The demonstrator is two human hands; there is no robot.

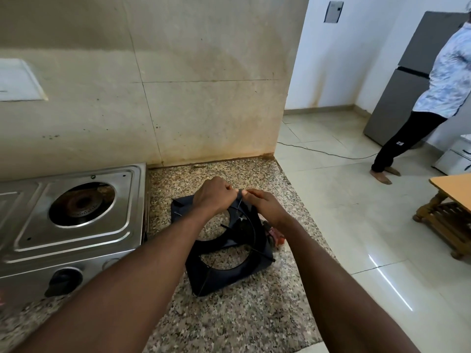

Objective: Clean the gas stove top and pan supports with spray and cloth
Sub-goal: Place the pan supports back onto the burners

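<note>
A steel gas stove [76, 225] stands at the left on the granite counter [229, 314], its right burner [81, 205] bare with no support on it. Two black square pan supports lie stacked on the counter to the stove's right. The upper pan support [244, 230] is tilted up at its far edge; the lower pan support [229, 273] lies flat nearer me. My left hand [212, 193] and my right hand [265, 203] meet at the raised far edge of the upper support, fingers curled and pinching it. A reddish cloth [274, 235] peeks out beside the supports, under my right wrist.
The counter ends just right of the supports, with tiled floor [344, 200] beyond. A person [433, 98] stands by a grey fridge [397, 98] at the far right. A wooden table [451, 212] and a floor cable [331, 152] are also there. A stained wall [178, 85] backs the counter.
</note>
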